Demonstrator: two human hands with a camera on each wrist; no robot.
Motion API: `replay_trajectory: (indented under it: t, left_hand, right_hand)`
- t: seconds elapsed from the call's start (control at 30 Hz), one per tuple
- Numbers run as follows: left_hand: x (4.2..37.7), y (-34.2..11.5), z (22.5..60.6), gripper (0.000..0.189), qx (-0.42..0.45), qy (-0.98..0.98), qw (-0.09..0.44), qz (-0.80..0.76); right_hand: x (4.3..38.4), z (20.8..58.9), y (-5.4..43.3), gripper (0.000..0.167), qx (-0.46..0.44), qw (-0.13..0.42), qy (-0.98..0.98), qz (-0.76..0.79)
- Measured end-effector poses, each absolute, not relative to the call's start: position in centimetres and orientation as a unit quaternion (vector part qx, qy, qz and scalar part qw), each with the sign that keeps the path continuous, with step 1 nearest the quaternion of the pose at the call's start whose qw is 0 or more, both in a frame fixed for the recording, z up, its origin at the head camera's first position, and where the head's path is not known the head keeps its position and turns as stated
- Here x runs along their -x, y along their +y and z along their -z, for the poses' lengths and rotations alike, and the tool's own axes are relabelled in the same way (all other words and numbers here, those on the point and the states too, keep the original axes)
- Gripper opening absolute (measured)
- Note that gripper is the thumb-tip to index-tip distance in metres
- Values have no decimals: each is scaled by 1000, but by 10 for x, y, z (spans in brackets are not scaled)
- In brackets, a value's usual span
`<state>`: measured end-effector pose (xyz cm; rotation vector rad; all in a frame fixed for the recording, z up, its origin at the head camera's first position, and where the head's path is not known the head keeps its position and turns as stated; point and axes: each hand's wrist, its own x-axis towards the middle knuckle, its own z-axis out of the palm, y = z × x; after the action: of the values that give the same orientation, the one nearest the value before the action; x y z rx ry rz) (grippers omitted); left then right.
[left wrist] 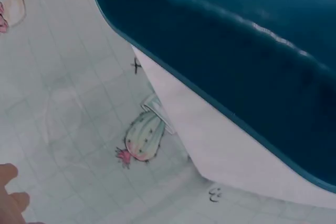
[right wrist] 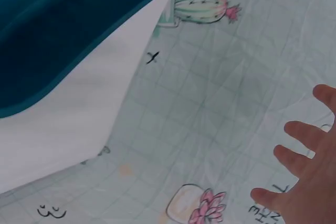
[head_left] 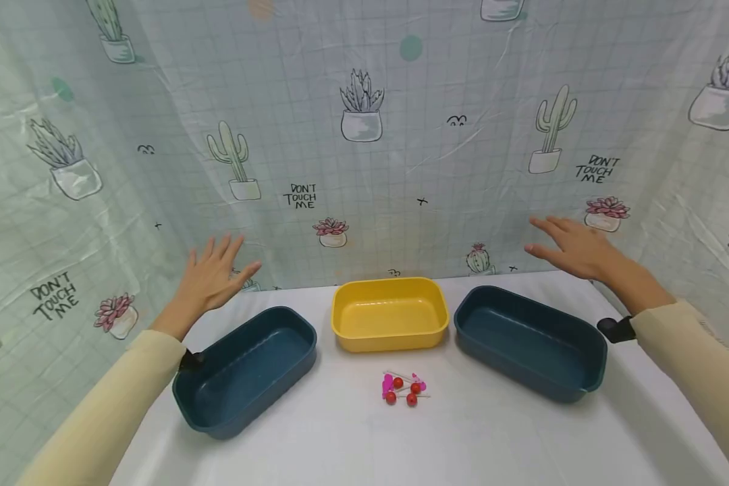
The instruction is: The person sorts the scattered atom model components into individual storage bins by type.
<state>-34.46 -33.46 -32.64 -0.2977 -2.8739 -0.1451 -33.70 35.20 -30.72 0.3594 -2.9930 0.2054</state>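
My left hand [head_left: 211, 275] is raised with fingers spread, beyond the far side of a dark blue tray [head_left: 252, 398], and holds nothing. Only some of its fingers [left wrist: 16, 203] show at the lower left of the left wrist view. On the other side my right hand [head_left: 574, 248], also spread and holding nothing, hovers above the far edge of a second dark blue tray [head_left: 531, 344]. Between the two stands a yellow tray [head_left: 391, 341]. In front of it lies a small cluster of red balls [head_left: 411, 399] on thin sticks, mixed with bright pink pieces [head_left: 388, 385].
A white table [head_left: 364, 445] carries all three trays; no contents show in them. Behind and at both sides hangs a pale grid-patterned sheet [head_left: 395, 175] printed with potted plants. Each wrist wears a black strap, and both sleeves are cream.
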Motion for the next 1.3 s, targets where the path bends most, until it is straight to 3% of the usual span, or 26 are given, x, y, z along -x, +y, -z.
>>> replay_trajectory:
  t: [0.57, 1.07, 1.2, 1.3]
  left_hand:
    - [280, -326, 339, 87, 117, -978, 139, 107]
    - [228, -357, 376, 57, 99, -925, 203, 304]
    - [219, -371, 392, 51, 55, -922, 196, 330]
    - [216, -382, 405, 47, 31, -912, 158, 377]
  right_hand:
    - [275, 320, 332, 72, -182, 112, -969, -123]
    - [230, 350, 293, 52, -245, 164, -933, -205]
    - [228, 362, 277, 45, -262, 156, -923, -234]
    - [228, 372, 266, 42, -273, 135, -918, -254]
